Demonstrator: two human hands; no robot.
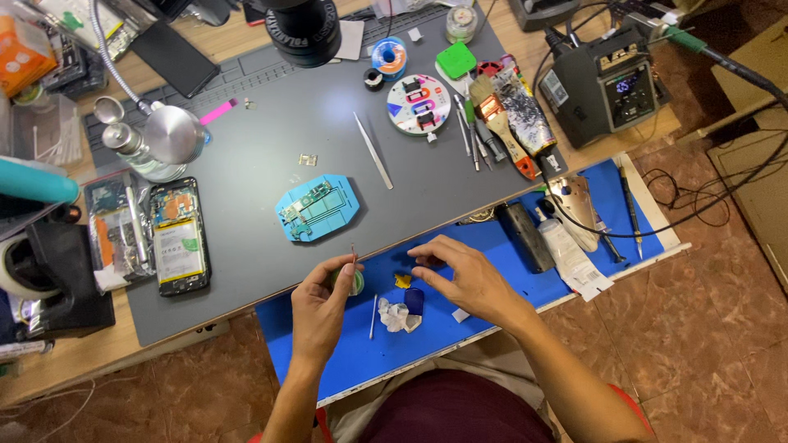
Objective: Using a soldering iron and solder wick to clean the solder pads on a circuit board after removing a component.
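The left hand (322,305) is curled, its fingers closed around a small round green container (355,282), with a thin stick-like tool (353,251) rising upright from between thumb and forefinger; what the tool's tip is cannot be made out. The right hand (460,275) is loosely spread, palm down, its fingertips hovering just above the blue mat (361,361) and gripping nothing.

Between the two hands lie one small yellow piece (402,280) and, just below the right palm, one small dark blue cap-like object (414,300) touching one crumpled white tissue (396,317). Just right of the left wrist lies one thin white stick (373,317). Under the right wrist sits one small white scrap (460,315).

Beyond the left hand's fingertips, on the grey mat (271,131), rests one light blue fixture holding a circuit board (318,207). Farther out from the right hand lies one pair of straight tweezers (373,151). Well off past the left hand's outer side lies one opened phone (179,235) with its battery showing, and next to it one clear bag of parts (115,230).

To the right hand's outer side lie one black cylindrical object (525,236) and one white tube (566,253). Far ahead of that hand stand one brush with a wooden handle (502,125), one round white disc with coloured parts (419,104), and one soldering station (606,89).
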